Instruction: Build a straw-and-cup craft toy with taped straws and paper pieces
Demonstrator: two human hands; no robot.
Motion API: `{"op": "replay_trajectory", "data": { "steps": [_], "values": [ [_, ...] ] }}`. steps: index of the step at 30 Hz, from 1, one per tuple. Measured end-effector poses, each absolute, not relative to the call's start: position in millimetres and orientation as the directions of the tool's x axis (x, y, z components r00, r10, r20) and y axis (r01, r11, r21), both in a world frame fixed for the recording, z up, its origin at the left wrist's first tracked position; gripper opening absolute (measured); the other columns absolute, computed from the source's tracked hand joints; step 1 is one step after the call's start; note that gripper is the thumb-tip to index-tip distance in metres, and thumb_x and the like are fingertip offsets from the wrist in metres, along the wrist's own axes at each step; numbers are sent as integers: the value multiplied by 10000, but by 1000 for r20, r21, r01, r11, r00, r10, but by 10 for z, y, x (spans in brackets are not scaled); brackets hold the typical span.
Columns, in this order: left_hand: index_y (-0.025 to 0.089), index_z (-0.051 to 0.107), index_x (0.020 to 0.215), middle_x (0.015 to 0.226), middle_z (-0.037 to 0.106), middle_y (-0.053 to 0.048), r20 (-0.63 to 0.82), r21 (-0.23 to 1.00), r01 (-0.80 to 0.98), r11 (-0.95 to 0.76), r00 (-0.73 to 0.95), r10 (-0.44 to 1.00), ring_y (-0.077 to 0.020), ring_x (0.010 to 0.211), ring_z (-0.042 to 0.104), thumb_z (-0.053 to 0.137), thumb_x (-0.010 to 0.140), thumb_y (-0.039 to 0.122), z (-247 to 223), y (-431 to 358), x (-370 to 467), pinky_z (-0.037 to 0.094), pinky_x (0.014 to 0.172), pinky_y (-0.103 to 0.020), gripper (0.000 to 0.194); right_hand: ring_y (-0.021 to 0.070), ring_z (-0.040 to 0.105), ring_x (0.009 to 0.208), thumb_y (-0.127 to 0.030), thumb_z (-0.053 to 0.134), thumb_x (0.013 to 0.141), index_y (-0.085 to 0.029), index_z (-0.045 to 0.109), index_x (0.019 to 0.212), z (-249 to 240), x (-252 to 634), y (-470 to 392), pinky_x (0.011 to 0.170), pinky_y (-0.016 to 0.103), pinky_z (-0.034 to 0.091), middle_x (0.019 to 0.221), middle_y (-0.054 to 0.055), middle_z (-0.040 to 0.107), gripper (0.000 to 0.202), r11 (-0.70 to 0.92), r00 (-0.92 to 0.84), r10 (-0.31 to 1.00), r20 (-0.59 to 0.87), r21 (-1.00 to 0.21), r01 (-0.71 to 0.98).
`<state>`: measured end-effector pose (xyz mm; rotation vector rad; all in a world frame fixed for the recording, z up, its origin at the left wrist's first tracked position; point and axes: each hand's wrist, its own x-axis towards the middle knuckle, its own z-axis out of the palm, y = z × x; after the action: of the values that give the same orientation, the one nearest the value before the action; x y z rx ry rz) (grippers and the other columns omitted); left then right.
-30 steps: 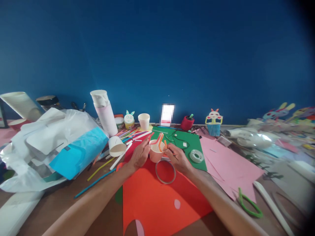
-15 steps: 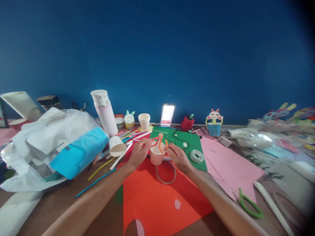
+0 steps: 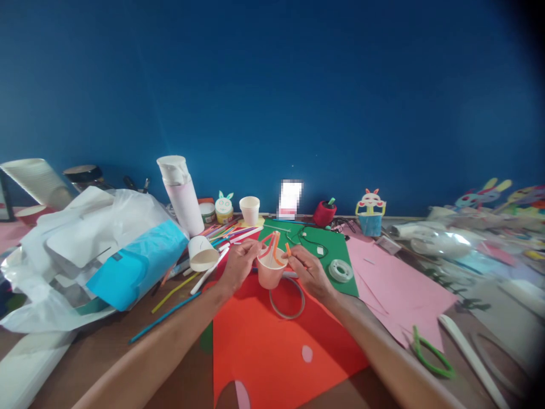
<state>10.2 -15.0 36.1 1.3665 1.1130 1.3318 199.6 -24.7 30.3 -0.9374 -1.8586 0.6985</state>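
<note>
Between my two hands a small pinkish-white paper cup [image 3: 269, 277] stands out above the red sheet, its mouth tilted towards me. Several bent orange strips [image 3: 276, 241] rise out of it; whether they are pipe cleaners or straws is too small to tell. My left hand [image 3: 240, 262] is closed in a pinch at the cup's left rim, on the end of a reddish-orange strip. At the right rim my right hand [image 3: 309, 271] pinches the cup, with a short orange end [image 3: 288, 249] poking up beside its fingertips. The fingers partly hide both contacts.
A red sheet [image 3: 272, 346] lies below, with a grey ring [image 3: 287, 315] on it. Tape roll [image 3: 340, 271] rests on a green sheet. Left are a plastic bag [image 3: 55, 272], a tipped paper cup [image 3: 202, 254] and coloured sticks; right, pink paper [image 3: 404, 289] and a green pipe cleaner [image 3: 432, 355].
The cup has come slightly down and left, towards me. My left hand has shifted a little left with its strip; my right hand has barely moved.
</note>
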Motion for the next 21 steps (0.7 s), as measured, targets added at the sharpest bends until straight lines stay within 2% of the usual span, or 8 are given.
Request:
{"op": "replay_trajectory", "data": {
  "steps": [5, 7, 11, 16, 21],
  "values": [
    [148, 626, 665, 757, 583, -24, 212, 977, -22, -212, 11, 977, -117, 651, 486, 551, 747, 349, 380, -172, 129, 371, 576, -213, 229, 172, 516, 874, -276, 421, 862, -189, 626, 901, 314, 2001, -223, 749, 283, 419, 907, 63, 543, 227, 540, -201, 841, 502, -799, 266],
    [146, 608, 647, 694, 543, -7, 200, 979, -46, -199, 13, 980, -104, 606, 456, 550, 750, 348, 381, -187, 147, 354, 547, -208, 234, 161, 524, 843, -278, 416, 864, -188, 617, 898, 303, 2001, -217, 727, 268, 422, 909, 57, 546, 223, 506, -188, 862, 472, -825, 250],
    [140, 623, 738, 600, 478, 17, 150, 987, -69, -147, 32, 988, -87, 526, 400, 518, 776, 384, 364, -208, 164, 308, 484, -204, 268, 131, 521, 721, -298, 409, 868, -185, 596, 880, 276, 1994, -213, 645, 235, 415, 831, 26, 540, 219, 454, -155, 891, 427, -859, 237],
    [131, 620, 749, 609, 483, 18, 161, 982, -110, -155, 45, 986, -78, 525, 406, 531, 773, 377, 325, -201, 161, 311, 487, -203, 262, 131, 514, 712, -298, 402, 866, -176, 596, 861, 278, 1991, -217, 646, 232, 406, 803, 25, 548, 229, 457, -153, 890, 431, -846, 276],
    [135, 598, 894, 681, 552, 2, 87, 971, -227, -76, 39, 995, -76, 525, 443, 562, 751, 341, 302, -186, 161, 349, 493, -200, 253, 137, 517, 726, -294, 400, 860, -177, 604, 851, 316, 1992, -228, 666, 237, 406, 792, 27, 559, 236, 465, -162, 886, 435, -832, 304]
  ]
}}
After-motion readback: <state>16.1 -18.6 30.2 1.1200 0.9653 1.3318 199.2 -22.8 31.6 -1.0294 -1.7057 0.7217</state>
